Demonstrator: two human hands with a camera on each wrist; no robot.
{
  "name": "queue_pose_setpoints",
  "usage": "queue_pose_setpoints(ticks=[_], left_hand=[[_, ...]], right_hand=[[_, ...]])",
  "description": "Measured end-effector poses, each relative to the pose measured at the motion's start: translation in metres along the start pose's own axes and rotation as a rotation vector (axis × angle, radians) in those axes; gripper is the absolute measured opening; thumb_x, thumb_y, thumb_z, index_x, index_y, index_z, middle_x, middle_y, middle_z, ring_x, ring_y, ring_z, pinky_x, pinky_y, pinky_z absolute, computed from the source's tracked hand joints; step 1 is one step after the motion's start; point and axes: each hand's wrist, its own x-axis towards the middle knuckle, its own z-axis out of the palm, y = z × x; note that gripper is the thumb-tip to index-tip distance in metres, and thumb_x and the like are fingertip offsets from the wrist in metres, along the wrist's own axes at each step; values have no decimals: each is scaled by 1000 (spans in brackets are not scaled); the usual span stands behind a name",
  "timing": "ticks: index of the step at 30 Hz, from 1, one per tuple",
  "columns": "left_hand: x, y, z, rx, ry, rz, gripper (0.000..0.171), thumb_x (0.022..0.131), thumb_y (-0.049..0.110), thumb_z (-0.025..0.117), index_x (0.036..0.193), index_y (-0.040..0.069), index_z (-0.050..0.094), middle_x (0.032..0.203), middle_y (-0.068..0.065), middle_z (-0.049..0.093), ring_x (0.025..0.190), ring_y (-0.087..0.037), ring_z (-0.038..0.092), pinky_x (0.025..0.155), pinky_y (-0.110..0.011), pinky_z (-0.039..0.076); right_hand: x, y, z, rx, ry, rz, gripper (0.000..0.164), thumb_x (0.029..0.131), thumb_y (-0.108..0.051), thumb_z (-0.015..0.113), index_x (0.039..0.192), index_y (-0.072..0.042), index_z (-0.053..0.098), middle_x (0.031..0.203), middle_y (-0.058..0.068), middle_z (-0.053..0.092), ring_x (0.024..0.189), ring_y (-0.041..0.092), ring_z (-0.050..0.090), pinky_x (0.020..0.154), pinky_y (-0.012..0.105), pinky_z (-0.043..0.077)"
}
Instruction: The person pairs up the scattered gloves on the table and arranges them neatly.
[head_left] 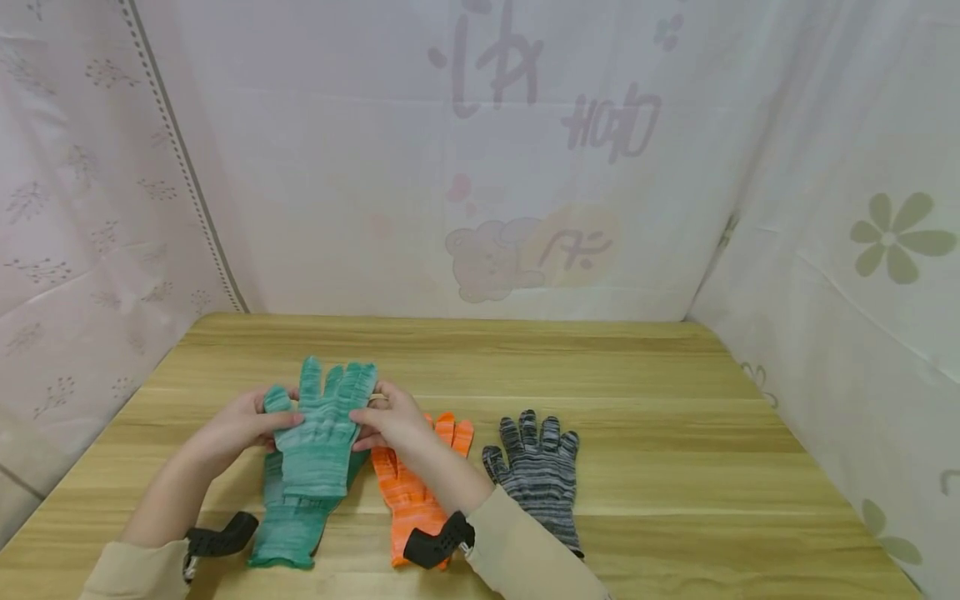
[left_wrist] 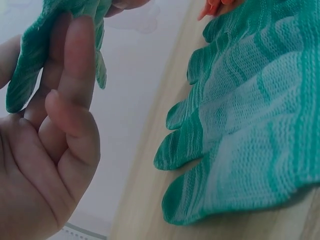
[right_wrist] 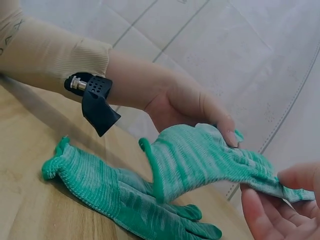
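Both hands hold up one green-and-white knit glove [head_left: 318,450], its fingers pointing away and its cuff toward me. My left hand [head_left: 243,427] pinches it near the thumb side, with the thumb on top. On the opposite edge, my right hand [head_left: 397,421] pinches it below the fingers. Under it a second green glove [head_left: 288,533] lies flat on the table, partly covered in the head view. The right wrist view shows the held glove [right_wrist: 195,155] raised over the lying glove [right_wrist: 100,185]. In the left wrist view, several fingers of my left hand [left_wrist: 50,135] support it from beneath.
An orange knit glove [head_left: 416,500] lies just right of the green pair, partly under my right forearm. Farther right is a black-and-grey striped glove [head_left: 536,475]. The wooden table [head_left: 675,467] is bordered by printed white curtains [head_left: 375,167] at the back and sides.
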Motion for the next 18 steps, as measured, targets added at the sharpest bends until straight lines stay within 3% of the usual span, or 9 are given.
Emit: queue_pose_setpoints(ticks=[7,13,18], left_hand=[[-5,0,-4,-19,-57,12,57,94,13,61,135,-14,34,81,-3,64,62,-14,55,60,-37,52],[-10,1,-5,-20,-57,9,58,96,14,58,138,-15,29,79,-1,63,60,-13,54,60,-34,51],[-14,2,-7,-13,-68,0,62,96,16,57,140,-14,26,76,-3,63,52,-10,50,58,-35,51]], right_hand=[[-3,-1,3,-59,32,9,21,91,-3,64,112,-5,60,84,8,66,59,17,60,59,35,56],[-9,-3,6,-63,43,24,20,91,-4,64,111,-5,60,82,8,66,57,17,60,60,35,57],[-12,-1,7,-39,11,17,30,90,1,63,119,-8,59,86,11,68,58,20,63,59,35,57]])
